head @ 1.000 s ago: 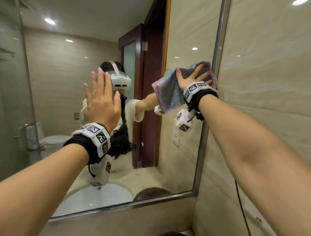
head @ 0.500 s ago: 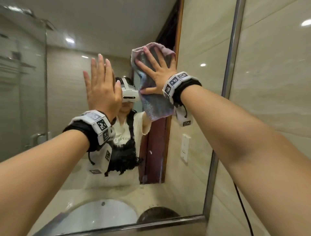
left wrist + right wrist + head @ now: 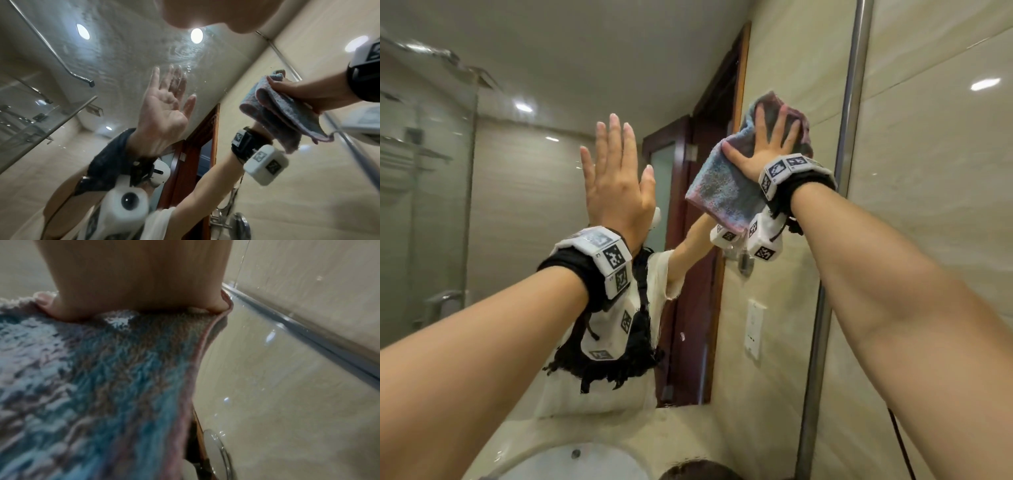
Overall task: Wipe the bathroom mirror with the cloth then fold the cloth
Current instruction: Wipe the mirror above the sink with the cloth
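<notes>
The bathroom mirror (image 3: 517,212) fills the view ahead, with wet smears on the glass (image 3: 127,53). My right hand (image 3: 768,147) presses a folded blue, pink and grey cloth (image 3: 722,186) flat against the upper right of the mirror, fingers spread and straight. The cloth's lower part hangs below my palm (image 3: 133,272) in the right wrist view, where the cloth (image 3: 92,369) fills the left. My left hand (image 3: 616,181) lies flat on the glass left of the cloth, fingers straight, holding nothing. Its reflection (image 3: 164,107) shows the open palm.
The mirror's metal frame (image 3: 849,137) runs vertically just right of the cloth, with beige wall tiles (image 3: 935,205) beyond. A white basin (image 3: 571,462) is reflected at the bottom. A glass shower screen (image 3: 421,205) and a brown door (image 3: 698,274) are reflected too.
My right hand swept the cloth from the mirror's right edge up and left, then back right towards the frame, now higher. My left hand stayed flat on the glass.
</notes>
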The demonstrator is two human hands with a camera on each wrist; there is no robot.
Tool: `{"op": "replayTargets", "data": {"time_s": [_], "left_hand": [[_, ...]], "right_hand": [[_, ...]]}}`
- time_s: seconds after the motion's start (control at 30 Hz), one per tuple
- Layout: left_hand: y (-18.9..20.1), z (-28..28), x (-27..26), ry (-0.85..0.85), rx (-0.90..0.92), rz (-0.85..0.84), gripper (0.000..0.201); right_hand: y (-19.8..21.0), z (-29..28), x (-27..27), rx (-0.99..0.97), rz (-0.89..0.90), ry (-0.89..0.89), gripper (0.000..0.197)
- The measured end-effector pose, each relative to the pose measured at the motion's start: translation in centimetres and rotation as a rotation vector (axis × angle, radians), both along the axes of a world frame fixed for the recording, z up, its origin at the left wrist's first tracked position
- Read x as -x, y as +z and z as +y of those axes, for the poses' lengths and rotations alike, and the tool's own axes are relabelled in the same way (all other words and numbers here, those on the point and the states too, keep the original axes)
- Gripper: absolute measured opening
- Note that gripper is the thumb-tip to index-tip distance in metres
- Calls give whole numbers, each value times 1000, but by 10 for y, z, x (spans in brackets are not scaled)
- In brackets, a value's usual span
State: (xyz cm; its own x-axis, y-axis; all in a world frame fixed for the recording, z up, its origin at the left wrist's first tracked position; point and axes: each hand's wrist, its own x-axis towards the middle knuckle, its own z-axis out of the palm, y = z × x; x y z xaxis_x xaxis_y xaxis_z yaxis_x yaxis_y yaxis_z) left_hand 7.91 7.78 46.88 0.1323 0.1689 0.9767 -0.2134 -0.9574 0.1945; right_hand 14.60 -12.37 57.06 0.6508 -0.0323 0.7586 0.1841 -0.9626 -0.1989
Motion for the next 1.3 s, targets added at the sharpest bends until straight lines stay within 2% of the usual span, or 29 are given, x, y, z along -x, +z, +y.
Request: {"op": "replayTargets", "data": {"time_s": [0.17, 0.23, 0.33, 0.43, 0.5, 0.57, 0.73, 0.83, 0.93, 1.1, 1.3], "left_hand": [[0, -5, -8, -73, 16, 10, 59], [1, -5, -9, -105, 34, 6, 58], [2, -2, -10, -132, 51, -3, 58], [-1, 3, -14, -132, 41, -6, 58], [-4, 4, -17, -121, 32, 1, 58], [-6, 5, -19, -106, 28, 4, 58], [-11, 5, -20, -92, 10, 27, 58], [-18, 5, -14, -72, -3, 40, 58], [-23, 10, -3, -58, -6, 52, 59], [-26, 19, 21, -47, 27, 77, 59], [-40, 5, 55, -85, 19, 128, 60]], "right_hand": [[19, 7, 1, -89, 23, -55, 103], [26, 12, 4, -56, 21, -58, 104], [37, 9, 8, 116, -28, -20, 101], [49, 7, 12, 407, -87, 32, 96], [59, 4, 12, 519, -92, 33, 101], [66, 1, 10, 486, -73, 15, 109], [62, 3, 2, 83, -37, -81, 116], [51, 4, 1, -92, -15, -95, 109], [33, 3, 1, -121, -18, -134, 94], [-13, 3, 13, 8, 23, -130, 74], [-70, -13, 32, 191, 191, 22, 64]]}}
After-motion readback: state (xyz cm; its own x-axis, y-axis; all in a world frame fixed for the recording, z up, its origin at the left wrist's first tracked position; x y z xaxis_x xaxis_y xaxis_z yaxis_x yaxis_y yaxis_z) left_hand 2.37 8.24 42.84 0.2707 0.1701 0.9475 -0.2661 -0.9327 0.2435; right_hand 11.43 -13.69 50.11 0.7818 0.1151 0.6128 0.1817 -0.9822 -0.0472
